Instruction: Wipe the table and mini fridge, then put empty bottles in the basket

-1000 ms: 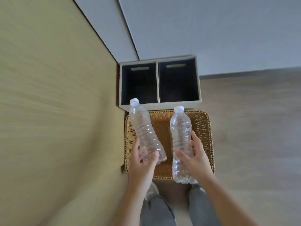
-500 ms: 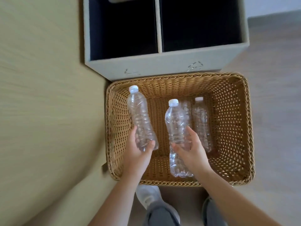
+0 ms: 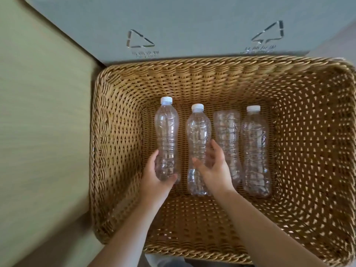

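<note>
A pale yellow-green wall surface fills the space off to the left of your left hand, and a grey bin [image 3: 192,29] printed with two triangular arrow marks stands just beyond the far rim of the wicker basket [image 3: 115,151]. Both your arms reach down into that basket. Your left hand [image 3: 156,176] is curled around the lower body of a clear bottle [image 3: 167,135], thumb on one side and fingers on the other, with the bottle's white cap pointing away from you toward the grey bin and its long axis running straight out from your palm. Your right hand [image 3: 213,166] wraps loosely around the second bottle [image 3: 197,139], fingers partly spread over its waist; this bottle lies parallel to the first, cap also pointing away, its base just nearer you than the hand. Just to the right of your right hand lies an uncapped-looking bottle [image 3: 227,135] whose flat end faces the far wall of the basket. Beside it, farther right, lies a capped bottle [image 3: 254,151], cap pointing away. All four lie side by side, lengthwise.
</note>
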